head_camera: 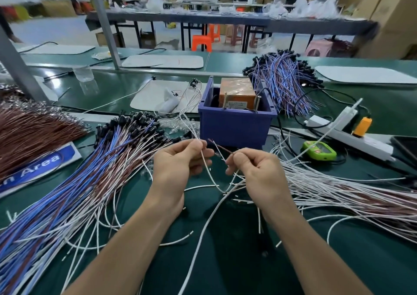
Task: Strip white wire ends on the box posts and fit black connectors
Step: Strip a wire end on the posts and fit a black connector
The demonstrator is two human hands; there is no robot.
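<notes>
left hand (pixel 178 161) is pinching the white wire (pixel 206 168), right hand (pixel 255 168) is pinching a thin reddish strand (pixel 220 146), both just in front of the blue box (pixel 234 125). i'm thinking gripping close to the tips is steadying them. black connectors (pixel 135 118) are lying left.

left hand (pixel 180 159) pinching white wire (pixel 208 170), right hand (pixel 255 166) pinching brown wire (pixel 220 148)
</notes>
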